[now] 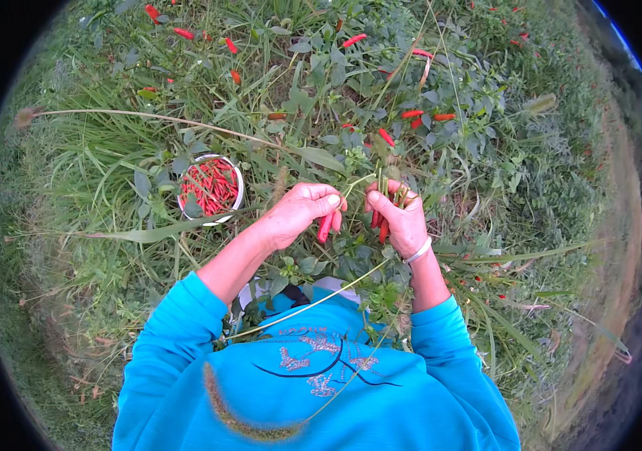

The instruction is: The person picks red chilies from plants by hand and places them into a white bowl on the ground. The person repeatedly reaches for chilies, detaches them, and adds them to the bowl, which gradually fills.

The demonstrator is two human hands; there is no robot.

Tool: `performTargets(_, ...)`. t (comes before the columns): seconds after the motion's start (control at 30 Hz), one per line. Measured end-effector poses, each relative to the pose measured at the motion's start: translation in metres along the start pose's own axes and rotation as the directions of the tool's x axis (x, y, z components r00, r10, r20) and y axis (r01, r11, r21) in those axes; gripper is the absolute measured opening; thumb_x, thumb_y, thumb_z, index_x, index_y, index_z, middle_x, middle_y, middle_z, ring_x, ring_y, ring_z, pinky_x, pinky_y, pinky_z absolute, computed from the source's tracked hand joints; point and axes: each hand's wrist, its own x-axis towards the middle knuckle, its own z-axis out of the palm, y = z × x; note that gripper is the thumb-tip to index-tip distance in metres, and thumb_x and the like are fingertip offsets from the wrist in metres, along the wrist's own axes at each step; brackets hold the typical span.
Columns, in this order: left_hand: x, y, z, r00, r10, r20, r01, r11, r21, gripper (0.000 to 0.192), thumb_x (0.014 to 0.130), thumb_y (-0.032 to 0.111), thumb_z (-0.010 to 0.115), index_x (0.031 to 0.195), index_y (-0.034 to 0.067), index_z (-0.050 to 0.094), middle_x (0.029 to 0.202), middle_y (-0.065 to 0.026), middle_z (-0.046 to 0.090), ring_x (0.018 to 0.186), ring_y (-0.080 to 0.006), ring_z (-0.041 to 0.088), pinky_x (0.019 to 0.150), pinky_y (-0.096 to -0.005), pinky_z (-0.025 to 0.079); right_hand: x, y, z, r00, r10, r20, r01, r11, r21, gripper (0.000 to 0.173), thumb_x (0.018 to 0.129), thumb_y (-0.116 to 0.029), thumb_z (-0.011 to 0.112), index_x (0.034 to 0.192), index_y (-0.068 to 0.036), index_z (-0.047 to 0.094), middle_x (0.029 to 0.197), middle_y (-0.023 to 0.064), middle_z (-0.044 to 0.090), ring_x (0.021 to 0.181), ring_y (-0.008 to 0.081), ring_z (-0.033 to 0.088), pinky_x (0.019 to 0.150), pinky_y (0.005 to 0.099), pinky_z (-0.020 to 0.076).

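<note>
Red chili peppers (325, 226) hang from the fingers of my left hand (304, 208), which pinches them near their green stems. Just to its right, my right hand (401, 217) grips a small bunch of red chilies (383, 230), their green stalks poking up above the thumb. A pale green stem (359, 181) spans the gap between both hands. On my right wrist sits a white bangle (418, 251). Left of my left hand, a white bucket (240, 194) stands in the grass, heaped with red chilies (211, 186).
Chili plants (332, 62) bearing ripe red pods (387, 137) grow among tall grass in front of me. A dry grass stalk (174, 119) arches above the bucket, and a long grass blade (154, 233) crosses near its lower rim. A foxtail seed head (242, 425) hangs before my blue shirt.
</note>
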Motion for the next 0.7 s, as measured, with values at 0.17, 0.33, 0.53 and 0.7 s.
performTargets(0.17, 0.009, 0.008, 0.008, 0.997, -0.065, 0.046, 0.066, 0.997, -0.034, 0.023, 0.087, 0.02, 0.044, 0.083, -0.001, 0.053, 0.06, -0.0064, 0.054, 0.046, -0.0102, 0.045, 0.047, -0.0219, 0.037, 0.005, -0.015, -0.012, 0.994, -0.021, 0.105, 0.018, 0.999, 0.029, 0.017, 0.079, -0.014, 0.058, 0.09, -0.002, 0.056, 0.067, 0.0039, 0.055, 0.056, 0.0109, 0.051, 0.051, 0.0224, 0.0409)
performTargets(0.33, 0.016, 0.008, 0.018, 0.986, -0.125, 0.111, 0.133, 0.989, -0.061, 0.023, 0.086, 0.021, 0.046, 0.079, 0.0, 0.054, 0.056, -0.0051, 0.051, 0.043, -0.0092, 0.041, 0.044, -0.0218, 0.033, 0.009, -0.02, -0.023, 0.971, 0.022, 0.238, -0.056, 0.989, 0.137, 0.017, 0.078, -0.013, 0.059, 0.091, -0.001, 0.055, 0.068, 0.0044, 0.055, 0.055, 0.0118, 0.051, 0.05, 0.0238, 0.0414)
performTargets(0.53, 0.022, 0.006, 0.029, 0.953, -0.263, 0.15, 0.288, 0.94, -0.181, 0.022, 0.085, 0.021, 0.049, 0.077, 0.002, 0.053, 0.052, -0.0026, 0.048, 0.041, -0.0082, 0.038, 0.039, -0.0221, 0.029, 0.005, -0.019, -0.022, 0.976, -0.046, 0.213, 0.001, 0.978, 0.208, 0.014, 0.078, -0.01, 0.06, 0.089, -0.003, 0.056, 0.07, 0.0037, 0.057, 0.055, 0.0103, 0.052, 0.049, 0.0227, 0.0412)
performTargets(0.7, 0.024, 0.006, 0.032, 0.949, -0.254, 0.185, 0.281, 0.95, -0.136, 0.022, 0.084, 0.022, 0.05, 0.074, 0.003, 0.053, 0.052, -0.0026, 0.047, 0.041, -0.0077, 0.038, 0.039, -0.0218, 0.03, -0.001, -0.02, -0.026, 0.988, 0.001, 0.155, -0.025, 0.987, 0.156, 0.01, 0.076, -0.009, 0.061, 0.083, -0.003, 0.056, 0.071, 0.0035, 0.057, 0.054, 0.0099, 0.052, 0.049, 0.0224, 0.0412)
